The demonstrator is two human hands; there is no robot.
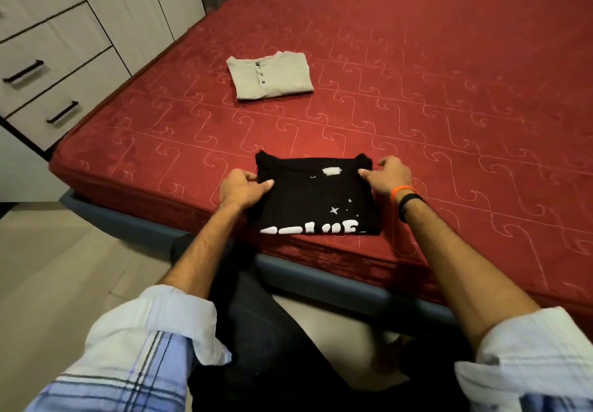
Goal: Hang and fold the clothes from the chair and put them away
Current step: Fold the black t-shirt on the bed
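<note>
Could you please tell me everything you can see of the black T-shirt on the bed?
The black T-shirt lies folded into a compact rectangle near the front edge of the red mattress. It looks like soft knit cloth, with white stars and partly hidden white lettering along its near fold, and a white neck label. The left hand and right hand pinch its side edges.

I see a black T-shirt (316,199) folded into a compact rectangle, lying flat near the front edge of the red mattress (417,90). White lettering runs along its near edge, small white stars sit above that, and a white neck label shows near the far edge. I note a grey buttoned shirt (271,75), also folded flat, lying further back on the mattress, well apart from the black one.
</note>
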